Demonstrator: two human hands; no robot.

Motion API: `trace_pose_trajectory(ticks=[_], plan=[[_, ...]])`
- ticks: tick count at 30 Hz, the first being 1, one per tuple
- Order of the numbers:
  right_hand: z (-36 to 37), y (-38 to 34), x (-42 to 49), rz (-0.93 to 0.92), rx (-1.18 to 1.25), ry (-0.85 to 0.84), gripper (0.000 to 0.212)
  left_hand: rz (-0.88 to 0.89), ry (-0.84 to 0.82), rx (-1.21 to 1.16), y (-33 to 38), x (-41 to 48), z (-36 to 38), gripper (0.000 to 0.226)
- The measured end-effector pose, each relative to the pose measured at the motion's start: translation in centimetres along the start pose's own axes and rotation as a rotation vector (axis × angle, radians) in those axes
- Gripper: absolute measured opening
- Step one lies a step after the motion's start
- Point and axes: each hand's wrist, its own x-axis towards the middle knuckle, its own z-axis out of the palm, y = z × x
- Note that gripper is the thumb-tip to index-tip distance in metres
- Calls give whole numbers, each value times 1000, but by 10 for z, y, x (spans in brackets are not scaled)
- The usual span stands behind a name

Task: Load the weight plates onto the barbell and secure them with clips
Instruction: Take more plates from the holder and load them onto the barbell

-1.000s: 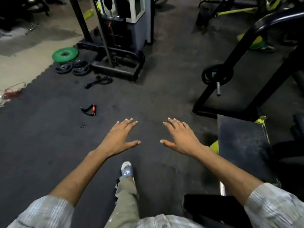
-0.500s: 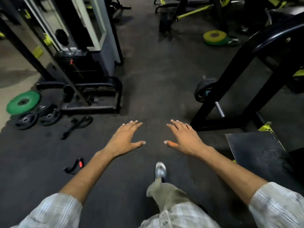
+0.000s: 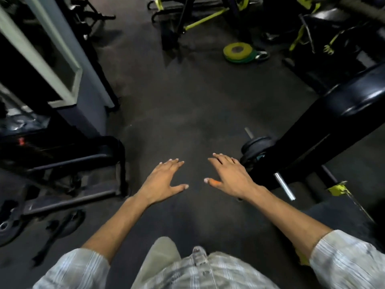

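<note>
Grabbing a plate looks like your next job: left hand (image 3: 164,180) and right hand (image 3: 231,178) are both spread and empty. Yellow-green plates (image 3: 237,51) sit toward the floor's (image 3: 187,101) far edge, bar (image 3: 284,186) just right. Lift two-handed, by the rim.

Gym: weight plates (image 3: 238,51), machines (image 3: 62,113)
</note>
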Motion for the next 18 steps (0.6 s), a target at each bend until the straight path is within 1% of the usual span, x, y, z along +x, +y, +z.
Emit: trace_pose_trajectory(ticks=[4,9,11,14,18], plan=[[-12,37,84,125,12,1,81,119,-47,4,-39,121,-21,89],[-19,82,178,313,52,-13,81,298,-166,51,-78,275,-43,91],[-27,94,200,394,85,-11,81,376,-211,60,-83,327,-56,91],[-41,115,226,530,131,22,80,517,-305,138,-80,408,-76,92],[-50,143,246,716,213,58,79,693,-382,182,-54,499,-88,92]])
